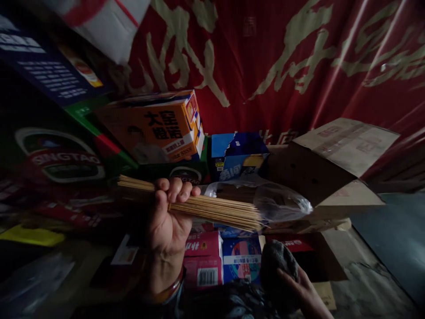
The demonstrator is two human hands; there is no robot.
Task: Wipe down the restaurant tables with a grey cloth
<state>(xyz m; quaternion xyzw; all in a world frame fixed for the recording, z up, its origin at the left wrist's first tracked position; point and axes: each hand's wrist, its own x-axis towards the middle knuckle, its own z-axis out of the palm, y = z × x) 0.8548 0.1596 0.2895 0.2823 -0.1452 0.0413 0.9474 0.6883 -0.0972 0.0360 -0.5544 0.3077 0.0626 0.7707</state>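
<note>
Before the red banner: stacked cartons fill the dim middle of the view.
Left hand (168,217): fist clamped round a bundle of thin pale bamboo skewers (212,208), held level at chest height; a band on the wrist is half lost in shadow.
Skewers: their right ends reach into a clear crumpled plastic bag (282,201); what else the bag holds cannot be made out.
Right hand (303,290): low at the right, fingers laid over a dark rounded lump (277,263); whether it grips or only rests on it cannot be told, and the wrist is cut off by the frame edge.
Behind: an orange printed carton (156,126), a blue carton (237,153), an open brown cardboard box (332,164).
Left side: green and red cartons blurred, lettering only partly readable.
</note>
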